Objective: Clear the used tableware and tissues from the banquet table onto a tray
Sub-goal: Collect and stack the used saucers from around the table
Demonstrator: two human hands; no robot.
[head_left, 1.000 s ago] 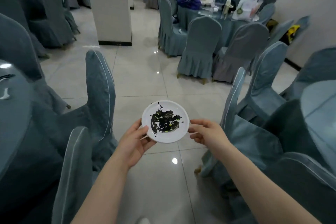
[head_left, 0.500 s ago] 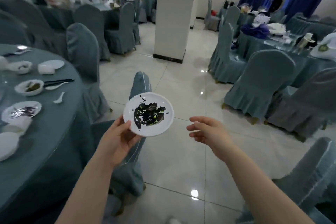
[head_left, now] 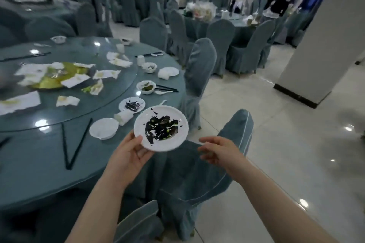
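The round surface [head_left: 29, 163] under its teal cloth fills the left of the scene. Crumpled tissues [head_left: 67, 100] are scattered over its glass turntable [head_left: 59, 116] around a gold dish [head_left: 49, 83]. Near its near edge, two black chopsticks [head_left: 75, 144] lie in a V. Right of them sits a white bowl [head_left: 103, 128], with a white cup [head_left: 123, 117] on its side touching it. Just beyond is a small plate [head_left: 132, 104] of dark scraps.

Further right, the left hand [head_left: 128, 154] grips a white plate [head_left: 161, 128] smeared with dark leftovers and a few green bits. The thumb is on the near rim and the fingers are curled beneath. The plate is held in the air by the surface's near right edge (not resting on it).

The right hand [head_left: 219, 153] hangs just right of the plate. It is apart from it, with fingers loosely spread and nothing in them. Below it stands a covered chair [head_left: 235, 138]. A white pillar [head_left: 324, 45] rises at the far right.
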